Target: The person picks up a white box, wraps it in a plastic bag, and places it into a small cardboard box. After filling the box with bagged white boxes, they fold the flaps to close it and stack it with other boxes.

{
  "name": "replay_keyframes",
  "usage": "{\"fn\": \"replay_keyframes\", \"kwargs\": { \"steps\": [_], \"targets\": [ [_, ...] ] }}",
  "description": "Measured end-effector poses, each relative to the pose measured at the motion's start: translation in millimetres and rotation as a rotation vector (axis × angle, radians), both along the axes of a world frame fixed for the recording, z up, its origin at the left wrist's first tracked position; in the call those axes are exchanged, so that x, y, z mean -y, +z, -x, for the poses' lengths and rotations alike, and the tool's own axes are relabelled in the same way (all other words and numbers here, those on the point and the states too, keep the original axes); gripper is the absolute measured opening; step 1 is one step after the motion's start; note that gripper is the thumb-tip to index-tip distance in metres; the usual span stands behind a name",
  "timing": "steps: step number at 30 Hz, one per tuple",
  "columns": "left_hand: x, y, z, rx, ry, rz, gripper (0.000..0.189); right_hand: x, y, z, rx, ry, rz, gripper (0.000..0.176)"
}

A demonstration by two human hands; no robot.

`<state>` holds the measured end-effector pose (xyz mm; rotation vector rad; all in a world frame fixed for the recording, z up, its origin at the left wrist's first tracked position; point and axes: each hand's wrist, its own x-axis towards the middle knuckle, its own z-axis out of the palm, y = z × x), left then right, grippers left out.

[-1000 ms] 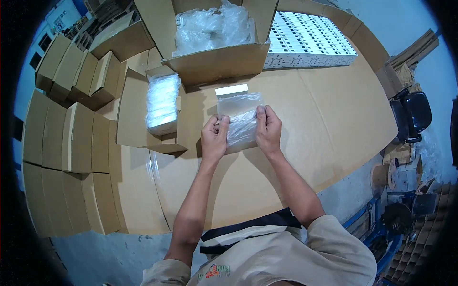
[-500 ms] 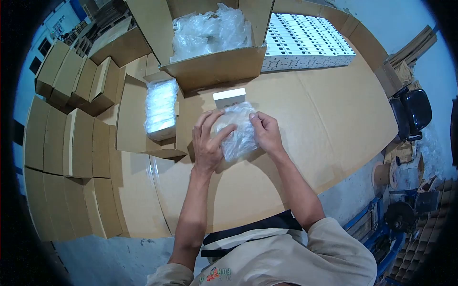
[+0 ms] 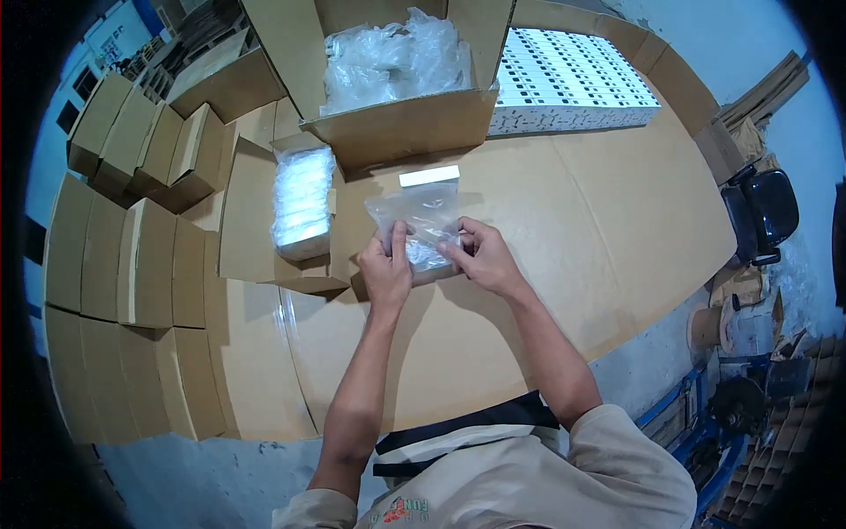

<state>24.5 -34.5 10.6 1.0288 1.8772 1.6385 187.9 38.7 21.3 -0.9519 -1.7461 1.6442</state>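
Observation:
A clear plastic bag (image 3: 425,212) is stretched between my two hands above the cardboard-covered table. My left hand (image 3: 386,269) grips its left edge, the thumb pressed on the film. On the opposite side, my right hand (image 3: 485,258) pinches the bag between thumb and fingers. Whether anything lies inside the bag is hard to make out; its lower part looks crinkled and shiny. Just beyond the bag lies a small white box (image 3: 429,176), partly covered by the film. To the left, an open carton (image 3: 249,212) holds a row of plastic-wrapped packs (image 3: 302,198).
A large open carton (image 3: 405,128) with crumpled clear bags (image 3: 397,62) stands at the back. Right of it is a block of white printed boxes (image 3: 577,79). Brown cartons (image 3: 123,264) are stacked along the left. A black chair (image 3: 767,207) stands off the table's right side.
The bag has been turned and spread flatter, its upper part now raised over the white box. My left fingers have closed onto its edge, and my right hand has shifted slightly down.

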Motion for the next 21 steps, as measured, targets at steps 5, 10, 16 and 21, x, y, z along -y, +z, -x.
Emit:
{"fn": "replay_keyframes", "kwargs": {
  "steps": [5,10,16,21],
  "targets": [
    [-5.2,-10.8,6.7,-0.082,0.027,-0.068,0.034,-3.9,20.3,-9.9,0.020,0.011,0.170,0.015],
    [0.4,1.5,4.8,-0.110,-0.047,-0.010,0.033,-11.8,-7.7,-5.7,-0.183,-0.101,0.008,0.015],
    [-1.5,-2.0,0.8,-0.155,-0.184,0.010,0.033,-7.2,-19.2,6.4,-0.133,-0.318,-0.121,0.021],
    [-9.6,-17.2,9.1,0.177,-0.083,-0.086,0.032,0.6,-15.2,11.8,-0.089,-0.188,-0.217,0.027]
  ]
}}
